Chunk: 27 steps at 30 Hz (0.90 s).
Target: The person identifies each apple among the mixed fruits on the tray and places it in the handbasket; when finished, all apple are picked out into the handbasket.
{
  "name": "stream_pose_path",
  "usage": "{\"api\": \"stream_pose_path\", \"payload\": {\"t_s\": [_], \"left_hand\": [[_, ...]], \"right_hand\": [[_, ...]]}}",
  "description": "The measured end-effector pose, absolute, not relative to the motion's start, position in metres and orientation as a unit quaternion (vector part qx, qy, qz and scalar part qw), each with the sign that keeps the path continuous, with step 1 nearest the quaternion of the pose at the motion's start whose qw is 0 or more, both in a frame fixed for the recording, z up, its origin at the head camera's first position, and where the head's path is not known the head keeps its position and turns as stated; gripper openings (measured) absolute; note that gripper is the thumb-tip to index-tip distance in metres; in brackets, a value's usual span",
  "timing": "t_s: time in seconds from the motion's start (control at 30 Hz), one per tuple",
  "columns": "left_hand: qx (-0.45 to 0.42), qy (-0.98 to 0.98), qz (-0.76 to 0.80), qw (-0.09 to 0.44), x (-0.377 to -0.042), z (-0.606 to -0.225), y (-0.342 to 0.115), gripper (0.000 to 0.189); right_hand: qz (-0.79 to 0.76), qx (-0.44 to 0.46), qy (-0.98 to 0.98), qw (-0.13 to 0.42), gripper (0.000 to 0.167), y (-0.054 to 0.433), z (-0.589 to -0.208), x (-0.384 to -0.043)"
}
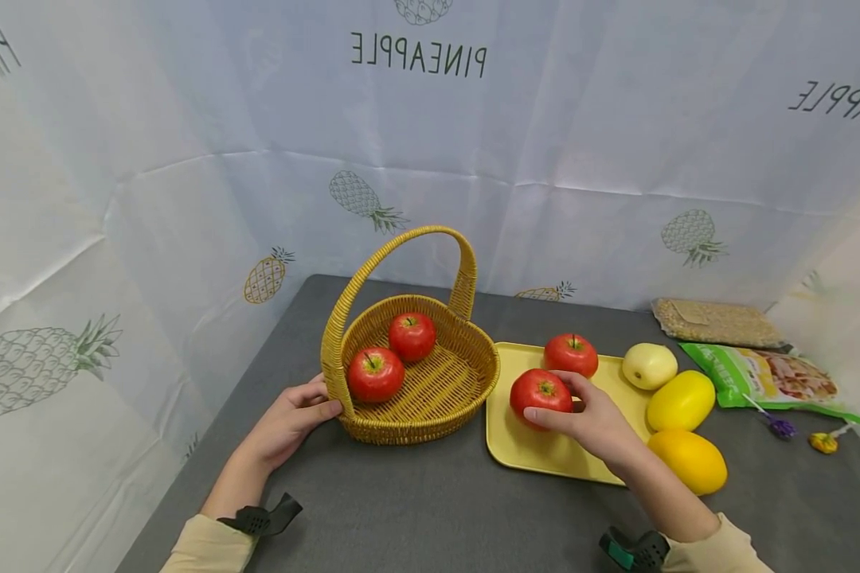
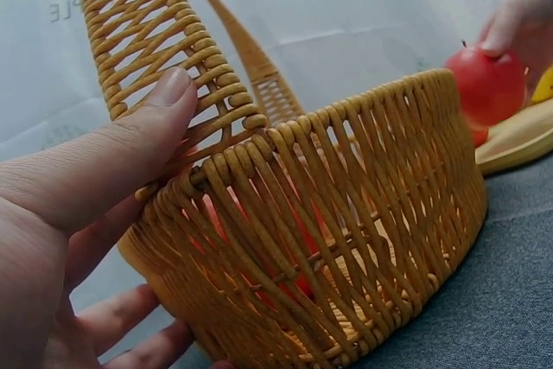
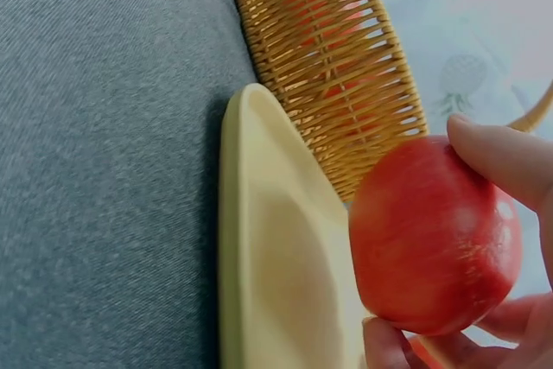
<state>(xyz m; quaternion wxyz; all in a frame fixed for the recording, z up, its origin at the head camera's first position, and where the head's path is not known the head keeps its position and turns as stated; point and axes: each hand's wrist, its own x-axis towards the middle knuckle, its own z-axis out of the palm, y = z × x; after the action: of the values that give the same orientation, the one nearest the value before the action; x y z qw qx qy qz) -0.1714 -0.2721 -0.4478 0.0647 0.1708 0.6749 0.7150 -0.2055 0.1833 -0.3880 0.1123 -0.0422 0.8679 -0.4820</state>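
Head view: we find the right hand (image 1: 591,418) with thumb and fingers curved round a red apple (image 1: 533,394), parted by the fruit's width. The thumb (image 1: 545,416) lies on the near side. In the right wrist view we see the apple seated between the thumb and the fingers (image 3: 384,343) on its opposite side. We note the held apple above the left part of a yellow tray (image 1: 505,450), apparently raised from its surface, with its stem end upward.

The left hand (image 1: 290,422) grips a wicker basket (image 1: 430,390) at its left end. We record the thumb pressed on the foot of the handle (image 1: 335,366) and the other fingers against the outer wall.

The basket stands upright just left of the tray and contains two red apples, a front one (image 1: 376,374) and a rear one (image 1: 412,337). On the tray, behind the held fruit, sits another red apple (image 1: 572,354). At the tray's right side we log a pale green fruit (image 1: 649,366), a yellow oval fruit (image 1: 681,402) and an orange-yellow oval fruit (image 1: 688,461). Farther right, on the dark grey table (image 1: 430,509), lie a green printed packet (image 1: 788,382) and a clear grain bag (image 1: 717,322).
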Motion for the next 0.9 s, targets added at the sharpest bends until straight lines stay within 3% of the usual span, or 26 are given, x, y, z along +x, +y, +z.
{"api": "stream_pose_path", "payload": {"t_s": [0.27,0.9], "left_hand": [[0.171,0.675,0.715,0.065,-0.172,-0.447,-0.271,0.017],[0.174,0.674,0.716,0.059,-0.173,-0.447,-0.271,0.015]], "right_hand": [[-0.487,-0.031,0.866,0.113,0.089,0.180,-0.378,-0.207],[-0.501,-0.066,0.857,0.104,0.084,0.167,-0.355,-0.213]]}}
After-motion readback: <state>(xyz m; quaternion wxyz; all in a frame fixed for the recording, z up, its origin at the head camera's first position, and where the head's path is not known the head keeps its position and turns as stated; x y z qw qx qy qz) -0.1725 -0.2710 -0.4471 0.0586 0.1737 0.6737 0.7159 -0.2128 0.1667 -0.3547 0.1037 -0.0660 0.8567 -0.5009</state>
